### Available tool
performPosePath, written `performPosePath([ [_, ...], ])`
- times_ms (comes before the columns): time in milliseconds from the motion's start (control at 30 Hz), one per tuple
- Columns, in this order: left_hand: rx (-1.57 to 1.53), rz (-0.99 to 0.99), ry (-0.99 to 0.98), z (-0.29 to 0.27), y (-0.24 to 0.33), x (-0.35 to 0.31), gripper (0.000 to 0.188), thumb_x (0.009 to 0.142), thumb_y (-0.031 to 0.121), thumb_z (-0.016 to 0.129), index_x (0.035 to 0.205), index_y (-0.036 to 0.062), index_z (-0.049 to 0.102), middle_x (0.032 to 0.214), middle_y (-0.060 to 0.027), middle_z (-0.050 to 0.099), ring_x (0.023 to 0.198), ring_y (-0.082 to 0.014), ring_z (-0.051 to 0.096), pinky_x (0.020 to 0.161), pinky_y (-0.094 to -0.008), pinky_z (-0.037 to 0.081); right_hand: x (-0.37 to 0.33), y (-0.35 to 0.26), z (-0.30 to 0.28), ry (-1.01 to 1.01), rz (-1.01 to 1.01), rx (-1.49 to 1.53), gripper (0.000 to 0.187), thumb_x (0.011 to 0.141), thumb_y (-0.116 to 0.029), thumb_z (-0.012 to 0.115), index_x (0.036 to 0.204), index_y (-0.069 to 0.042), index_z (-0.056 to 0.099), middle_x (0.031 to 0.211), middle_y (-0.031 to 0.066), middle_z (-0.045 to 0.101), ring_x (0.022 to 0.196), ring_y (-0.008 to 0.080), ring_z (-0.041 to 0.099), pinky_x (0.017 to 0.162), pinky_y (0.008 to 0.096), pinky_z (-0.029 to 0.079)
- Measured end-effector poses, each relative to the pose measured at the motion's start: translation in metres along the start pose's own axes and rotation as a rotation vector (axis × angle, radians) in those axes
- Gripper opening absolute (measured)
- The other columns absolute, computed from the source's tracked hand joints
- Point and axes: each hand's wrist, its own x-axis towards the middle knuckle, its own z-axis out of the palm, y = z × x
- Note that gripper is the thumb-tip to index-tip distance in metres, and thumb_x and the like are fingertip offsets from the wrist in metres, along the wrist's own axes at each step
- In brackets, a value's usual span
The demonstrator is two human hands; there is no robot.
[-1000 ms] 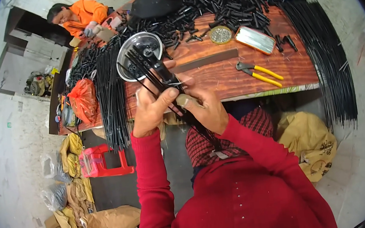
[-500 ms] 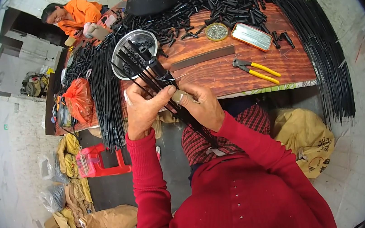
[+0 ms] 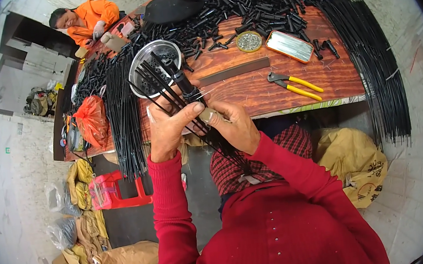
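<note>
My left hand [image 3: 170, 129] is closed round a fanned bunch of thin black rods [image 3: 155, 81]. Among them stands a black tubular fitting [image 3: 183, 85], tilted, with its wider end up. A short, thin pale metal wire [image 3: 206, 93] sticks out sideways beside the fitting's lower end. Just below it, my right hand [image 3: 233, 128] pinches the rods, its thumb against the left thumb and wrapped in tan tape. The rods' lower ends run down toward my lap. My right fingertips are partly hidden behind the rods.
Yellow-handled pincers [image 3: 298, 87], a flat metal bar [image 3: 235, 71], a tin of wires [image 3: 289, 46] and a round dish of small metal parts [image 3: 249, 42] lie on the wooden table [image 3: 249, 93]. Behind are heaped black fittings [image 3: 259, 4]; left, a steel bowl [image 3: 135, 67]. A co-worker [image 3: 94, 17] sits far left.
Both hands keep their hold, with the fitting and rods shifted slightly. The co-worker's gloved hand has moved up, away from the tan block. The whole view has shifted a little.
</note>
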Motion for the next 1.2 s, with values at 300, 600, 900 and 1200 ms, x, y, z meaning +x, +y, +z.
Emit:
performPosePath([
  [300, -0.022, 0.058, -0.054, -0.003, 0.0, 0.0, 0.051, 0.083, 0.021, 0.076, 0.12, -0.0097, 0.059, 0.093, -0.0152, 0.07, 0.085, -0.0191, 0.069, 0.079, -0.0314, 0.057, -0.004, -0.008, 0.002, 0.051, -0.058, -0.09, 0.029, 0.093, -0.021, 0.062, 0.104, 0.005, 0.065, 0.081, 0.0143, 0.069, 0.074, 0.0143, 0.066, 0.066, 0.0305, 0.052],
  [600, -0.058, 0.097, -0.052, -0.019, 0.004, -0.008, 0.066, 0.08, 0.029, 0.078, 0.125, -0.0125, 0.053, 0.09, -0.0136, 0.068, 0.081, -0.021, 0.068, 0.074, -0.0315, 0.056, -0.009, -0.034, -0.007, 0.069, -0.187, -0.098, 0.044, 0.09, -0.024, 0.066, 0.123, 0.002, 0.053, 0.115, 0.0135, 0.063, 0.1, 0.02, 0.065, 0.086, 0.0329, 0.052],
  [900, -0.172, 0.193, -0.033, -0.051, -0.012, -0.006, 0.065, 0.082, 0.025, 0.077, 0.128, -0.012, 0.049, 0.1, -0.0182, 0.068, 0.085, -0.0224, 0.068, 0.074, -0.0332, 0.058, -0.003, -0.036, 0.008, 0.004, -0.201, -0.104, 0.033, 0.083, -0.003, 0.056, 0.115, 0.002, 0.059, 0.11, 0.0134, 0.063, 0.099, 0.0212, 0.065, 0.086, 0.0331, 0.053],
  [1200, -0.254, 0.135, 0.003, -0.06, -0.032, -0.01, 0.068, 0.081, 0.026, 0.078, 0.13, -0.0112, 0.048, 0.111, -0.0234, 0.066, 0.089, -0.0236, 0.068, 0.074, -0.0341, 0.06, 0.005, -0.016, 0.022, -0.031, -0.204, -0.167, 0.032, 0.081, 0.004, 0.051, 0.109, 0.001, 0.065, 0.104, 0.0111, 0.063, 0.095, 0.0193, 0.065, 0.084, 0.0308, 0.053],
])
